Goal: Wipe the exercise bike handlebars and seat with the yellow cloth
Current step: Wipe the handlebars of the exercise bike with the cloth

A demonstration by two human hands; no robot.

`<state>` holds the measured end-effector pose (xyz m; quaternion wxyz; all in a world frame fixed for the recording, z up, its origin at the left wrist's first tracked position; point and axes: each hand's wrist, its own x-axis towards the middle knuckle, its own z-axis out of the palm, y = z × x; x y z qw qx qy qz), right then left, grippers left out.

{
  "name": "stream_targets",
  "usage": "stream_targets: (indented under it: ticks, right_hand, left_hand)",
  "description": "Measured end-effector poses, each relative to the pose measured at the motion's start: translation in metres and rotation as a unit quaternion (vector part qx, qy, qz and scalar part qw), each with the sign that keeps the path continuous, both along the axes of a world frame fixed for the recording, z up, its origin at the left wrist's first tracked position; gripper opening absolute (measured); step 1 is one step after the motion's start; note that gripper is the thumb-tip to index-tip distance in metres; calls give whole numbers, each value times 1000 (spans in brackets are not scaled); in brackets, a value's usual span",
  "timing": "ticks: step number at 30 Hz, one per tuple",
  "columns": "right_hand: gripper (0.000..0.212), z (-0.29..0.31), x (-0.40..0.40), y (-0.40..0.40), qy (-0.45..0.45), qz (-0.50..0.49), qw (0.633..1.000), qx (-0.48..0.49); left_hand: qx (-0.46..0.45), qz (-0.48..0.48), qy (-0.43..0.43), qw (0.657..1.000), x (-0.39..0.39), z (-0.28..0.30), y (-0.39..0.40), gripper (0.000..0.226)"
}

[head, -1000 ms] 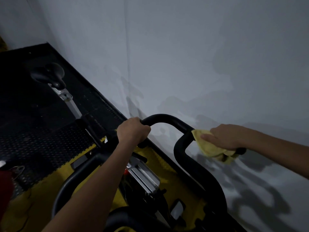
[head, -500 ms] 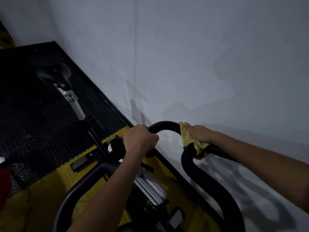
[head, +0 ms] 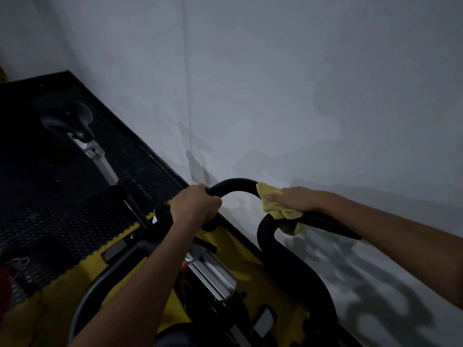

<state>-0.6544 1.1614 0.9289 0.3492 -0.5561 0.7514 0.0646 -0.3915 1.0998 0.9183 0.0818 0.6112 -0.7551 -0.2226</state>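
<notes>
My left hand steadies the bike while my right rubs the bar with the cloth.

My left hand [head: 194, 207] is closed in a fist around the black curved padded handlebar [head: 235, 185], bracing it, I judge, against my wiping. Just right of it, my right hand [head: 295, 200] lies fairly flat, fingers only loosely curled, pressing the crumpled yellow cloth [head: 274, 209] onto the bar's bend. The black saddle-shaped seat [head: 69, 117] stands well beyond my left hand, untouched.
</notes>
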Motion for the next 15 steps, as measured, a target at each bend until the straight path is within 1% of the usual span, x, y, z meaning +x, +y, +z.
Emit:
stream_targets:
  ticks: [2, 4, 6, 7, 8, 10, 12, 15]
  right_hand:
    - [74, 13, -10, 21, 1, -20, 1000, 22]
    - [76, 24, -16, 41, 78, 2, 996, 39]
    - [75, 30, -16, 55, 183, 67, 980, 33]
    - [74, 30, -16, 57, 209, 84, 974, 27]
    - [72, 30, -14, 56, 205, 82, 975, 20]
    - [68, 28, -8, 45, 154, 52, 987, 22]
    - [72, 17, -3, 22, 95, 28, 995, 26]
    - [72, 0, 6, -5, 25, -1, 1000, -2]
  left_hand:
    - [0, -1, 1, 1000, 0, 1, 0, 32]
    - [-1, -5, 0, 1000, 0, 1, 1, 32]
    - [-1, -6, 2, 1000, -1, 1, 1, 32]
    - [-3, -7, 1, 1000, -1, 1, 1, 32]
    - [-5, -8, 1, 1000, -2, 0, 1, 32]
    - [-9, -2, 0, 1000, -3, -1, 1, 32]
    - [-12, 5, -4, 1000, -3, 0, 0, 31]
    - [-16, 9, -1, 1000, -3, -2, 0, 29]
